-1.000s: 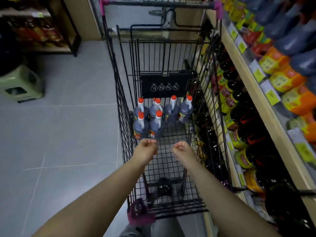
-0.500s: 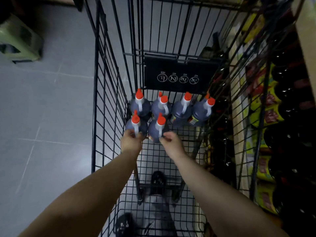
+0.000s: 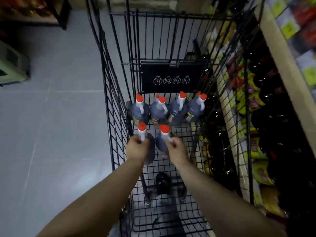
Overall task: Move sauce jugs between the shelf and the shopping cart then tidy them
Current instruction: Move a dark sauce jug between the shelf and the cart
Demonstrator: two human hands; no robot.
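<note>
Left hand (image 3: 137, 148) is clenched round the handle of the left jug (image 3: 145, 144), right hand (image 3: 177, 149) round the right jug (image 3: 162, 139), both near the cart (image 3: 116, 117) floor. Each jug hangs straight below its fist, upright, cap up, shelf (image 3: 280, 62) to the right

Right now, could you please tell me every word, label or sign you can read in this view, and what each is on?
No text can be read.
Cart panel: four crossed-out circle signs; the captions above them are too small.
Jug labels: blurred.
Shelf tags: blurred.
Shelf packets: print blurred.
</note>
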